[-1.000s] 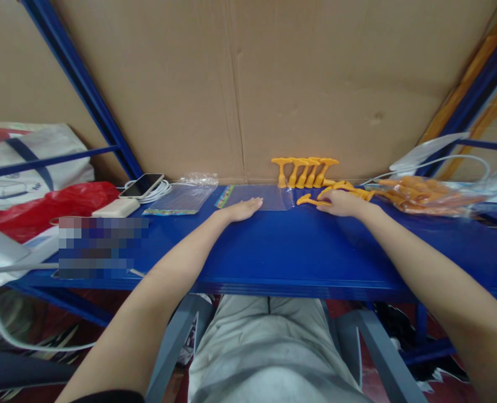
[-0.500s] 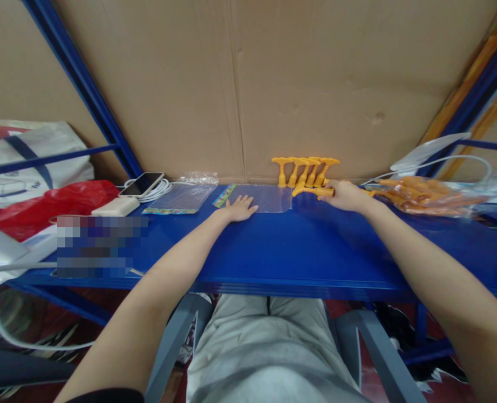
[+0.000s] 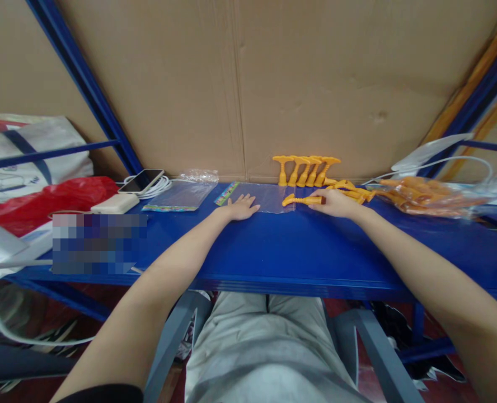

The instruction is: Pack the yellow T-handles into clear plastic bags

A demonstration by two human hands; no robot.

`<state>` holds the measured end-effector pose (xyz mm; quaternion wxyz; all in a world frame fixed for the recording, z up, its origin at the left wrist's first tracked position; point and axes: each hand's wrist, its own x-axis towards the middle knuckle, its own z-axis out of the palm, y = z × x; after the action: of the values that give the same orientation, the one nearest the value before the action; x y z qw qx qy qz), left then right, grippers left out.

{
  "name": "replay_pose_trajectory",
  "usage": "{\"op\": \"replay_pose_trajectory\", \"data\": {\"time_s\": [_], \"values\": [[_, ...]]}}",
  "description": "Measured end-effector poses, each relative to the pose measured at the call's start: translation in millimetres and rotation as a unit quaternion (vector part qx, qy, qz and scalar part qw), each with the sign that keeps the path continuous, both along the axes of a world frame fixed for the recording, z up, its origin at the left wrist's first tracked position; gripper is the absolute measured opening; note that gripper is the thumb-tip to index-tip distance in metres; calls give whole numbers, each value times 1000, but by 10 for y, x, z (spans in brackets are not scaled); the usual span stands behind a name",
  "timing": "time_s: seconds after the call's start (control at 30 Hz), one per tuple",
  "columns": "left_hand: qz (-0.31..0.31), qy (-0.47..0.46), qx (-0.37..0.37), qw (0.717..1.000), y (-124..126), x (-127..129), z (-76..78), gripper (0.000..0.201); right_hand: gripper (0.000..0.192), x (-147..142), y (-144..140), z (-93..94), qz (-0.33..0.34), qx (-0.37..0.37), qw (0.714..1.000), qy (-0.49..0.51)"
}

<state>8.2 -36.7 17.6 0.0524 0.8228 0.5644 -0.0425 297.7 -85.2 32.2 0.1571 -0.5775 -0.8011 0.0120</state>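
Observation:
My left hand [image 3: 242, 207] lies flat, fingers spread, on a clear plastic bag [image 3: 266, 197] that rests on the blue table [image 3: 282, 246]. My right hand [image 3: 334, 202] grips one yellow plastic piece [image 3: 301, 200] by its end, holding it sideways at the bag's right edge. Several upright yellow T-shaped pieces [image 3: 305, 169] stand against the cardboard wall just behind. A few loose yellow pieces [image 3: 353, 190] lie beside my right hand.
A large clear bag of orange-yellow pieces [image 3: 431, 196] sits at the right. More clear bags [image 3: 181, 196], a phone [image 3: 141, 181], a white cable and a power bank [image 3: 115, 204] lie at the left, with a red bag [image 3: 42, 201] beyond. Cardboard [image 3: 248, 84] closes the back.
My right hand picked one yellow piece out of the loose ones, lifted it toward the standing row, then brought it down to the bag's right edge. My left hand spread its fingers on the bag.

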Motion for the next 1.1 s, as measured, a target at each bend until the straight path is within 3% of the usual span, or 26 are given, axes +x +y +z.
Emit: {"op": "replay_pose_trajectory", "data": {"time_s": [0.2,0.47,0.57,0.7,0.9,1.1], "values": [[-14,-4,13,1000,-48,15,32,60,36,-6,-5,-4,49,-19,998,27],[-226,-105,69,966,-163,189,0,54,38,-111,-53,-25,80,-16,995,54],[-267,-133,77,951,-207,249,-16,49,38,-138,-35,-71,91,-8,994,62],[-268,-147,87,948,-233,261,-12,46,35,-123,21,-134,111,12,991,71],[-207,-123,90,966,-293,268,17,45,36,-82,67,-154,118,18,991,66],[-208,-122,108,965,-279,278,-12,47,57,1,6,-34,83,-45,995,19]]}}
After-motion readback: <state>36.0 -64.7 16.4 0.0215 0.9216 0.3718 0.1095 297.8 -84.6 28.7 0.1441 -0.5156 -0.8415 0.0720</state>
